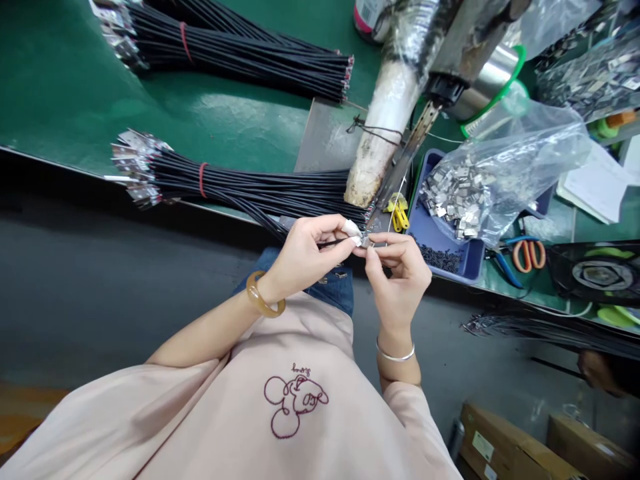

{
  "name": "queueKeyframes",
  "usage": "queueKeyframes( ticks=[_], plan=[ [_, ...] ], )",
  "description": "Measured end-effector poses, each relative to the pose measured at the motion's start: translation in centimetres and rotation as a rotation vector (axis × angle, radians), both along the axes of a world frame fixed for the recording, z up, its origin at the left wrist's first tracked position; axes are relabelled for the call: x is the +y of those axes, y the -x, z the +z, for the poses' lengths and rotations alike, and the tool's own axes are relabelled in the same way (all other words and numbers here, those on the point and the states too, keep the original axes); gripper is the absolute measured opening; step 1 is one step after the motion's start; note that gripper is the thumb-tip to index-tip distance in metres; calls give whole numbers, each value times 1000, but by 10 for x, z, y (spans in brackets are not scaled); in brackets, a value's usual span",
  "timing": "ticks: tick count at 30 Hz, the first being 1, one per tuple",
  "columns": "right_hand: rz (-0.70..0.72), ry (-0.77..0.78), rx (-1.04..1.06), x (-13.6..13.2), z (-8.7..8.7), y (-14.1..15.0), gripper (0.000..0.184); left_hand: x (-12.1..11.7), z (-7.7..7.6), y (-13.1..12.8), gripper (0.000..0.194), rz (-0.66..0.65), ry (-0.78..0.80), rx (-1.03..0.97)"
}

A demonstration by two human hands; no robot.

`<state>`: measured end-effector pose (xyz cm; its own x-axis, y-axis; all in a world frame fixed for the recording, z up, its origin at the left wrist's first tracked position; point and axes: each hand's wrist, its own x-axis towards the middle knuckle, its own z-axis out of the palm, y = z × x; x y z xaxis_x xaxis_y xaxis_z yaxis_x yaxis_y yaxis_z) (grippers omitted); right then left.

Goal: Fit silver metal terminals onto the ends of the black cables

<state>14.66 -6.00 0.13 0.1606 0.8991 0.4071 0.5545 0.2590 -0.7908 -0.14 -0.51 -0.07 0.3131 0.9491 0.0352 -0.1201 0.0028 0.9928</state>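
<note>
A: Largest first.

B: Noted: a green workbench (215,120), with a banded bundle of black cables (260,190) along its near edge, left of centre, and a second cable bundle (240,50) on the far left.

A: Next in size?

B: An apparent soldering iron (427,120), slanting down from far right to centre, just beyond the fingers. Recommend keeping knuckles clear of its lower end. To the right, a blue tray (470,267), partly under a plastic bag of metal shells (460,193).

A: And the hands?

B: Close together at the near edge. In the left hand (315,250), pinched narrowly: a thin black cable (334,243). In the right hand (400,270), between thumb and forefinger: a small metal connector (365,240).

A: Smallest point?

B: That connector, between both sets of fingertips, at the cable's end. Unable to tell: joined or merely touching. Advise pinching close to the join, holding both parts in line, avoiding twist, and checking the fit before letting go.
</note>
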Motion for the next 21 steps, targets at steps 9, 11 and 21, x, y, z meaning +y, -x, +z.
queueKeyframes(
  ticks=[9,11,21],
  plan=[
    [-6,-81,-110,5,-1,-3,13,1,-1,-5,6,20,14,-14],
    [-3,-94,-130,8,-2,-3,13,1,-2,-7,6,43,1,7],
    [11,-135,-184,12,2,-5,15,-1,-5,-8,8,131,-80,93]
  ],
)
